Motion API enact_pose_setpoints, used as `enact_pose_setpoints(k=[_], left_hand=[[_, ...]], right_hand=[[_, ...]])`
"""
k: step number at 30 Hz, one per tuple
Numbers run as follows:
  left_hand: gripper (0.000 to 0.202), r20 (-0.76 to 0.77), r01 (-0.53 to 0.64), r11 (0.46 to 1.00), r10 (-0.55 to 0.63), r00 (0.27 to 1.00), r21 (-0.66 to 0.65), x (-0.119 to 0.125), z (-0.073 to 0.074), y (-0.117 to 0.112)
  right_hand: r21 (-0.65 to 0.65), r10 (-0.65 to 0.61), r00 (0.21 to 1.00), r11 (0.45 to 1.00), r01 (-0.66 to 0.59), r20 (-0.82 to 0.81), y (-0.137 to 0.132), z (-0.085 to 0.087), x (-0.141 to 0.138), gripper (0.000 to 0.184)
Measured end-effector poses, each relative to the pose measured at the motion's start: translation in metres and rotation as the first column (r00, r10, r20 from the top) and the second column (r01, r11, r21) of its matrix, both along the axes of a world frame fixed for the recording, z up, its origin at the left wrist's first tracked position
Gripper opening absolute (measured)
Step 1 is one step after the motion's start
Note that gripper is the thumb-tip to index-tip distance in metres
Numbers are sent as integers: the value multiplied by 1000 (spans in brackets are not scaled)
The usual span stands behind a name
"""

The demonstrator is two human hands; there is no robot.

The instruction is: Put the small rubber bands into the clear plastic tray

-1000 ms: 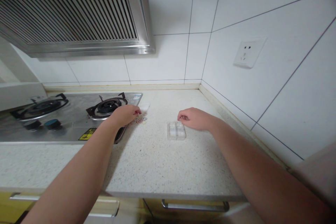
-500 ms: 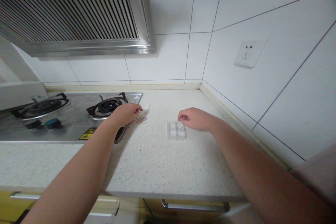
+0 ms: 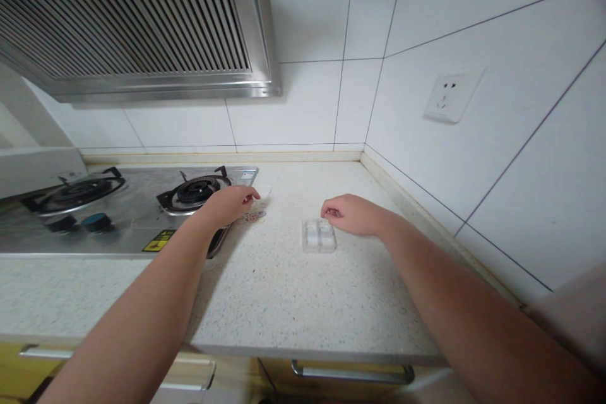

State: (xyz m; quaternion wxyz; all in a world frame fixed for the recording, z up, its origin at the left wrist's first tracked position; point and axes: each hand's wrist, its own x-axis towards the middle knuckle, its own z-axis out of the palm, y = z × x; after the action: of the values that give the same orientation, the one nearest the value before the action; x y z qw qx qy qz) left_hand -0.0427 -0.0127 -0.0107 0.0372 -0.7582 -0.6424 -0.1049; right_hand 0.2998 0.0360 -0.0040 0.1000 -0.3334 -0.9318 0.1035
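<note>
My left hand [image 3: 237, 203] is above the counter beside the stove, bent at the wrist, with its fingers loosely apart. A faint clear plastic sheet or lid [image 3: 265, 190] lies by its fingertips. Just below them is a small pile of thin coloured rings [image 3: 253, 216], partly hidden by the hand; their exact kind is too small to make out. My right hand [image 3: 341, 211] has its thumb and fingers closed at the upper right corner of a clear plastic compartment box [image 3: 318, 238]. The box sits on the counter, and no contents can be made out.
A gas stove [image 3: 137, 202] with two burners is at the left, under a metal range hood [image 3: 142, 19]. The speckled counter [image 3: 284, 303] runs to the tiled walls. A socket [image 3: 452, 95] is on the right wall, and a drawer handle [image 3: 353, 374] below the front edge.
My left hand has shifted slightly right, its fingertips a little more spread. The clear sheet beside it looks fainter, less white. The right hand and the box have stayed in place.
</note>
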Motion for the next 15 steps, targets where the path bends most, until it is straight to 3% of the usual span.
enact_pose_setpoints(k=[15], left_hand=[[28,120,34,999,-38,992,40,22,9,-8]], right_hand=[[-1,0,1000,1000,0,7,1,0,0,20]])
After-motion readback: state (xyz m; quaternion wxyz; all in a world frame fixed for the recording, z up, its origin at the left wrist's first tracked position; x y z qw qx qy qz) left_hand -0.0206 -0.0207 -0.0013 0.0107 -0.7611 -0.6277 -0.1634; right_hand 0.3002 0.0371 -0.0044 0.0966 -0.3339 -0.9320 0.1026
